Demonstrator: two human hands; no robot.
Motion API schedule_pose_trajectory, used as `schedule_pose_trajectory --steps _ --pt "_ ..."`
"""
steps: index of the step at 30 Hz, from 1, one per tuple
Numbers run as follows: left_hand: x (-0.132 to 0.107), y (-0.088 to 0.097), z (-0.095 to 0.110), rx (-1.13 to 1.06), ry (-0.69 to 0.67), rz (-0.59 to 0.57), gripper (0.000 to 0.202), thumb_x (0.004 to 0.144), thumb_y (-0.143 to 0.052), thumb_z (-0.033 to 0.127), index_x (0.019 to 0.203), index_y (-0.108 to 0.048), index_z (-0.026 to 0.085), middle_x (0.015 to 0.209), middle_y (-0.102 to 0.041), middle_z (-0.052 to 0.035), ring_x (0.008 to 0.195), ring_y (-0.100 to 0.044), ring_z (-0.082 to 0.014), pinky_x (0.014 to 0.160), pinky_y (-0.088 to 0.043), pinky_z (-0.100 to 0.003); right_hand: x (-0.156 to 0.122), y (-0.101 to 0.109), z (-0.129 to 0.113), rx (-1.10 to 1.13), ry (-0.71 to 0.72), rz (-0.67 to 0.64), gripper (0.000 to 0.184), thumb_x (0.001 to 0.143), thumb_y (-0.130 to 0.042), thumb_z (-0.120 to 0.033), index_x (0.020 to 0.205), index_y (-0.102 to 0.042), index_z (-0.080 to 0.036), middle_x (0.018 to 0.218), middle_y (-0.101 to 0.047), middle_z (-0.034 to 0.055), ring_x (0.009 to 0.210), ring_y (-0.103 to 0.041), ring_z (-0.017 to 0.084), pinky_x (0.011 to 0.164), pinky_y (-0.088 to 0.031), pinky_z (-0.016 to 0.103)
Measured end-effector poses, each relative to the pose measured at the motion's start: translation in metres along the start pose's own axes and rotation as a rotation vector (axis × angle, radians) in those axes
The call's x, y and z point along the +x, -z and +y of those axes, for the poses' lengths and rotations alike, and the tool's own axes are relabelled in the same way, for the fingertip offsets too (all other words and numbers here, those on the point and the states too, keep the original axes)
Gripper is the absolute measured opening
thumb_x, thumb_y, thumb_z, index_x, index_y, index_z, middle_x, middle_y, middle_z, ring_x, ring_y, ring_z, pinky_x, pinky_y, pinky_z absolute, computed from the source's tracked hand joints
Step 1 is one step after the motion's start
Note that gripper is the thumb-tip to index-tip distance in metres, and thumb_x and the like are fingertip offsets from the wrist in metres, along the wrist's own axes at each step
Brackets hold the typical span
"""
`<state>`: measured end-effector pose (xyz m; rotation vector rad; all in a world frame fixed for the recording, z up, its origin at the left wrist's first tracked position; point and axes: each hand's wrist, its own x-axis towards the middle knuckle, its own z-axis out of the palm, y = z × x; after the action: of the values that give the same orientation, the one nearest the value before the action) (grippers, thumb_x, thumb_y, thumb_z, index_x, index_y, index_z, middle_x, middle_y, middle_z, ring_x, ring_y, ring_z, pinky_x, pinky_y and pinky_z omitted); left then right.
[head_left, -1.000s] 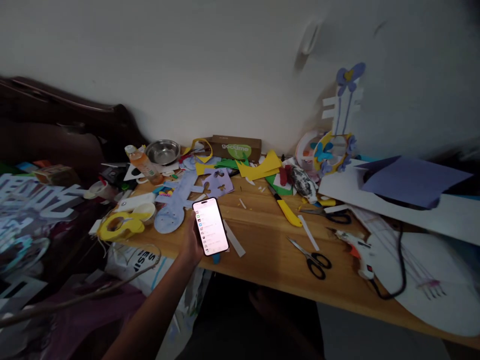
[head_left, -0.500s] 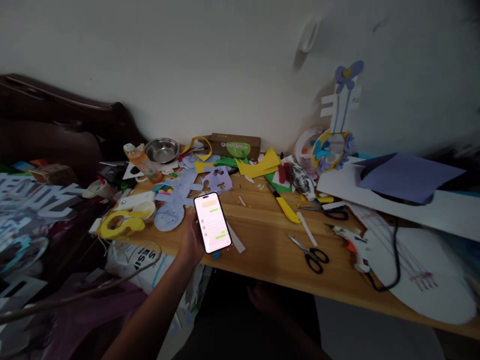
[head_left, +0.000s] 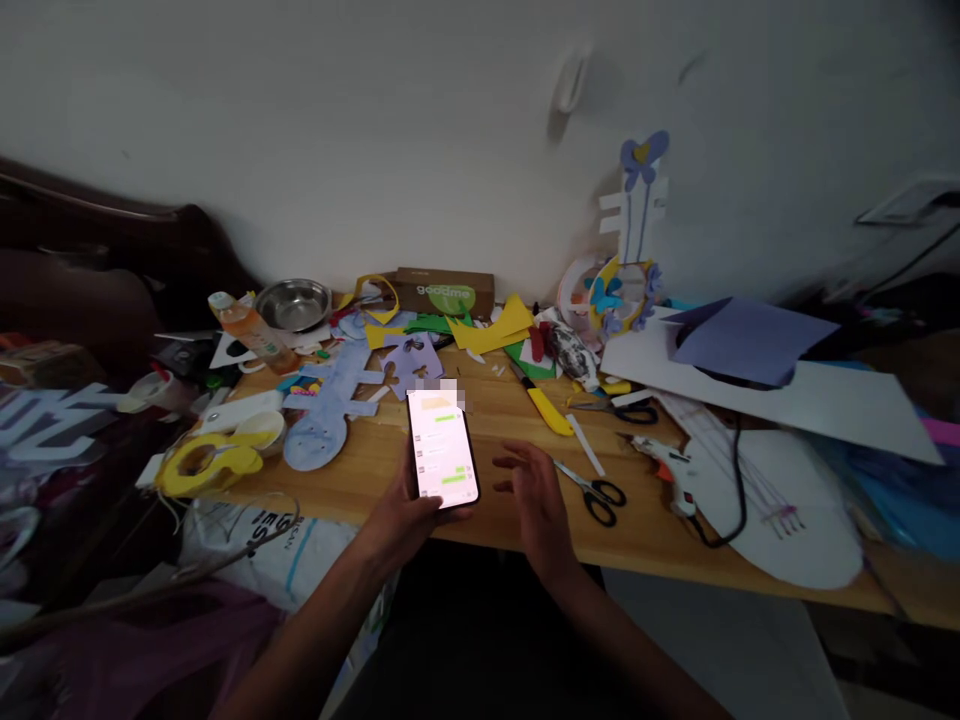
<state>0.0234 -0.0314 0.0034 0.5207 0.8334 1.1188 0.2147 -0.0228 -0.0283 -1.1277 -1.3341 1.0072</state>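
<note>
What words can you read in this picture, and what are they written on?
"goodme": on the brown box by the wall.
"SES", upside down, partly hidden: on the white bag under the table edge.
Phone in the left hand: chat lines too small and blurred to read.
White cut-out letters at far left: cut off, unreadable.

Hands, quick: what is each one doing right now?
Left hand: closed around a lit, white-screened smartphone.
Right hand: open, fingers spread, holding nothing, beside the phone above the wooden table.
</note>
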Motion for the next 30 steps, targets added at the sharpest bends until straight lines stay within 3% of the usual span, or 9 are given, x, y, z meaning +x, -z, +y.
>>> schedule_pose_trajectory --steps 4,7,10,12,15,20,24,27,30 --pt "-0.001 0.003 0.002 0.004 0.009 0.011 0.112 0.069 -0.08 0.006 0.155 -0.022 0.049 0.157 -0.045 -0.0089 0.118 -0.064 -0.0375 0.082 -0.064 -0.046 0.002 -0.012 0.04 -0.344 0.042 -0.172 0.042 0.108 -0.026 -0.031 0.148 -0.033 -0.02 0.134 -0.059 0.0167 0.114 -0.065 0.022 0.084 -0.059 0.037" --pt "-0.004 0.006 0.007 -0.02 0.006 -0.008 0.11 0.071 -0.075 0.007 0.155 -0.02 0.051 0.157 -0.046 -0.0069 0.126 -0.059 -0.0392 0.091 -0.059 -0.054 -0.001 -0.023 0.063 -0.492 0.108 -0.281 0.043 0.103 -0.044 -0.032 0.144 -0.049 -0.019 0.132 -0.063 0.0157 0.123 -0.058 0.03 0.101 -0.05 0.049" --pt "-0.008 0.006 0.014 -0.07 0.014 -0.045 0.106 0.071 -0.067 0.005 0.155 -0.02 0.051 0.155 -0.048 -0.005 0.131 -0.055 -0.0397 0.098 -0.053 -0.061 -0.002 -0.038 0.074 -0.595 0.19 -0.399 0.05 0.094 -0.061 -0.032 0.142 -0.055 -0.023 0.148 -0.053 0.0135 0.14 -0.043 0.035 0.115 -0.034 0.056" --pt "-0.009 0.007 0.017 -0.108 0.02 -0.049 0.105 0.07 -0.063 0.004 0.154 -0.022 0.052 0.155 -0.049 -0.003 0.133 -0.053 -0.0391 0.1 -0.051 -0.063 -0.003 -0.044 0.079 -0.662 0.242 -0.461 0.052 0.093 -0.063 -0.031 0.144 -0.055 -0.027 0.155 -0.047 0.01 0.146 -0.035 0.035 0.118 -0.029 0.057" --pt "-0.01 0.008 0.021 -0.156 0.018 -0.037 0.104 0.069 -0.058 0.002 0.153 -0.024 0.053 0.151 -0.052 -0.0002 0.133 -0.054 -0.0371 0.102 -0.048 -0.064 -0.007 -0.04 0.088 -0.756 0.297 -0.505 0.045 0.096 -0.057 -0.026 0.141 -0.057 -0.027 0.153 -0.051 0.0073 0.145 -0.039 0.03 0.118 -0.033 0.052" --pt "-0.011 0.012 0.026 -0.171 0.017 -0.071 0.101 0.07 -0.055 0.001 0.153 -0.026 0.052 0.149 -0.054 0.0 0.129 -0.057 -0.0343 0.104 -0.045 -0.065 -0.026 0.004 0.097 -0.86 0.276 -0.415 0.04 0.095 -0.048 -0.011 0.13 -0.066 -0.021 0.14 -0.062 0.0123 0.13 -0.056 0.029 0.109 -0.047 0.047" --pt "-0.008 0.012 0.029 -0.194 0.012 -0.106 0.096 0.071 -0.054 0.002 0.151 -0.031 0.05 0.151 -0.052 -0.0009 0.129 -0.056 -0.0347 0.102 -0.046 -0.064 -0.031 0.036 0.102 -0.891 0.197 -0.239 0.039 0.098 -0.045 -0.016 0.131 -0.065 -0.02 0.136 -0.063 0.0152 0.125 -0.058 0.031 0.105 -0.05 0.051" --pt "-0.005 0.012 0.029 -0.198 0.032 -0.113 0.092 0.073 -0.053 0.003 0.15 -0.033 0.049 0.15 -0.053 -0.0007 0.126 -0.058 -0.0351 0.099 -0.049 -0.063 -0.019 0.038 0.097 -0.89 0.157 -0.133 0.038 0.1 -0.042 -0.023 0.13 -0.065 -0.018 0.142 -0.058 0.0183 0.131 -0.054 0.035 0.107 -0.047 0.057" --pt "-0.003 0.012 0.027 -0.188 0.053 -0.111 0.091 0.075 -0.051 0.002 0.15 -0.033 0.05 0.151 -0.051 -0.0002 0.123 -0.06 -0.0345 0.096 -0.052 -0.062 0.002 0.025 0.067 -0.665 0.035 -0.015 0.043 0.1 -0.047 -0.039 0.134 -0.061 -0.016 0.151 -0.05 0.0182 0.141 -0.045 0.036 0.113 -0.039 0.06"
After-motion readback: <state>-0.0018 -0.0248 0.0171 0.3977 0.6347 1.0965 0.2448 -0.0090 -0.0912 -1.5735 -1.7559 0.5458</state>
